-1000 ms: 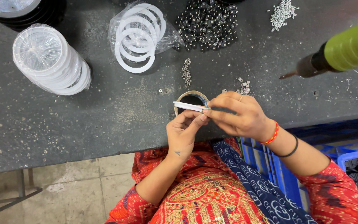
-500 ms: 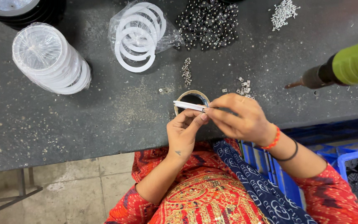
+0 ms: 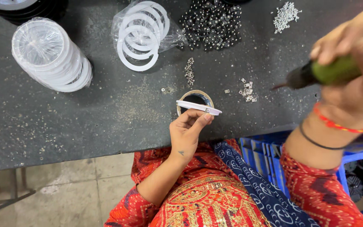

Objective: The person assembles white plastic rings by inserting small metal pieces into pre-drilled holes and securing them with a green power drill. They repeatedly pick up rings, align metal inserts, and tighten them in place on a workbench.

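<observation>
Head view showed a white flat ring (image 3: 198, 107) pinched edge-on between the thumb and fingers of the left hand (image 3: 185, 132), held just above a small round tan-rimmed holder (image 3: 195, 96) near the front edge of the dark grey table (image 3: 106, 113). The ring looked thin, smooth and plastic, with a small pale fitting at its right end. The right hand (image 3: 349, 67) was closed around a green-bodied power driver (image 3: 332, 71), raised off to the right with its dark tip (image 3: 280, 86) pointing back toward the ring but well apart from it. To do this step well, the ring would probably need to be kept level and steady over the holder, and the tip brought squarely onto the fitting rather than at a slant, with a firm pinch so the thin plastic does not twist. Small metal pieces (image 3: 246, 88) lay near the holder, a second small cluster (image 3: 189, 72) behind it. Farther back sat a bag of white rings (image 3: 141, 35), a heap of black beads (image 3: 211, 23), and a wrapped stack of clear discs (image 3: 49, 54) at the left.
</observation>
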